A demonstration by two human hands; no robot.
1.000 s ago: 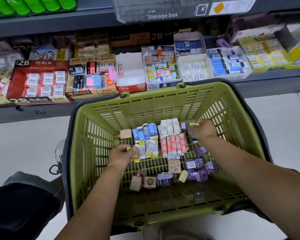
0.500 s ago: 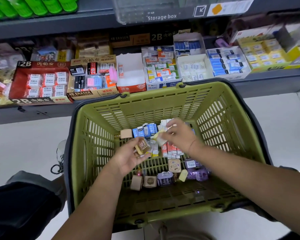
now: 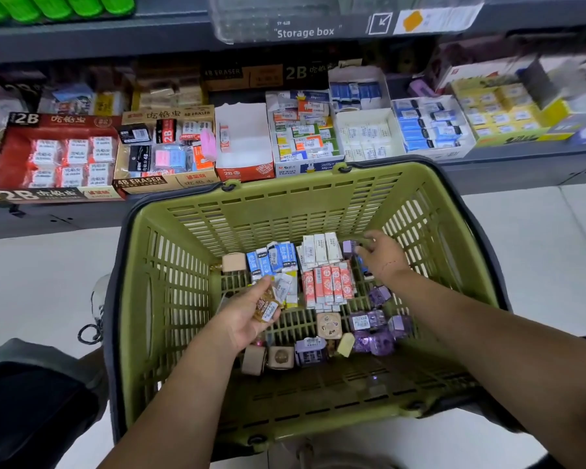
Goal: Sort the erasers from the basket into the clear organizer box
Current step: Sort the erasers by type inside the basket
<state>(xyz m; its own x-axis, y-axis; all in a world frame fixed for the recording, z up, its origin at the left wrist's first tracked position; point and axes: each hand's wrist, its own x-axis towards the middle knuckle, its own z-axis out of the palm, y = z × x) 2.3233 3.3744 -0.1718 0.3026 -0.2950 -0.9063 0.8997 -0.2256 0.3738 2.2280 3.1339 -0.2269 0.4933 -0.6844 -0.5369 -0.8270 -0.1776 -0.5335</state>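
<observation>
**While both hands reach into the basket, the erasers lie grouped on its floor**

Where the green basket (image 3: 129, 299) shows its left wall, a strip of bare slotted floor runs beside it. A beige cube eraser (image 3: 233, 263) sits near the far left corner of the floor. Just right of that strip, the left hand (image 3: 247, 319) lies palm up over the floor. Its fingers and thumb are curled round a brown wrapped eraser (image 3: 267, 308).

Blue erasers (image 3: 271, 262) stand in a row by the far wall. White erasers (image 3: 318, 248) are just beside them, and red-and-white erasers (image 3: 329, 286) are packed in front of those. Beyond the far rim, on the upper shelf, sits the clear organizer box (image 3: 244, 15), well apart from both hands.

Toward the near wall lie a round-faced beige eraser (image 3: 329, 325) and a loose cluster of purple erasers (image 3: 372, 330). Bare floor lies between them and the near wall.

The right hand (image 3: 384, 253) is at the far right corner of the floor, close to the right wall. Its bent fingers point at a single purple eraser (image 3: 349, 247). Blur hides whether they pinch it or only touch it.
</observation>
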